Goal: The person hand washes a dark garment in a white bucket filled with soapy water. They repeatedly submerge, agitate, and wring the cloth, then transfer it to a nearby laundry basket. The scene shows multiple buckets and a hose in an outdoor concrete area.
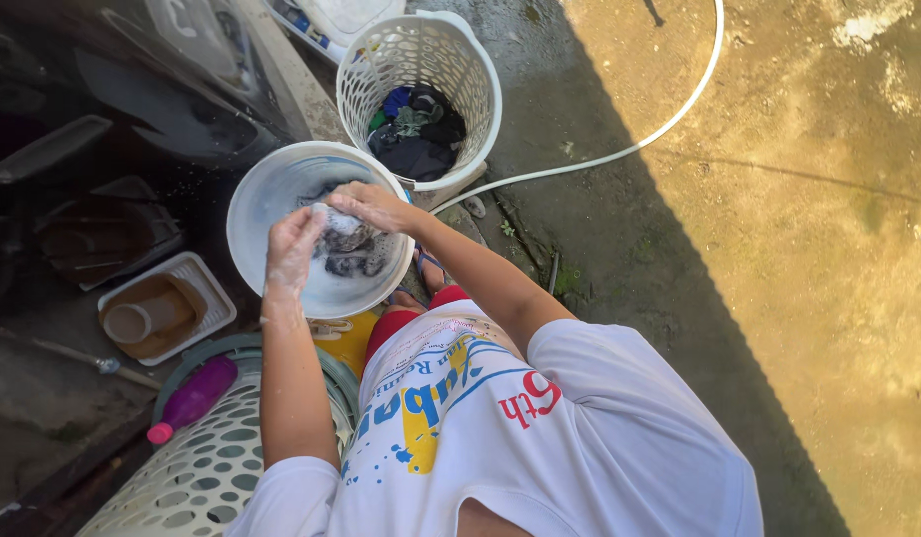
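Head view shows me both hands closed on one wet grey cloth (333,221) over the white basin (271,189), left hand (293,247) gripping its near-left end, right hand (369,204) its far-right end, the cloth running between them, equally near both.

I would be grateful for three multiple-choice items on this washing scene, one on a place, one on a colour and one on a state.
1. Where do the left hand and right hand meet?
A. over the round basin
B. inside the laundry basket
C. on the hose

2. What colour is the bottle at lower left?
A. green
B. magenta
C. white

3. What state is the upper laundry basket in?
A. overturned
B. holding dark clothes
C. stacked with cups

Answers: 1 A, both hands rub a wet cloth above the basin; 2 B, it lies magenta on a perforated basket; 3 B, dark garments sit in its bottom.
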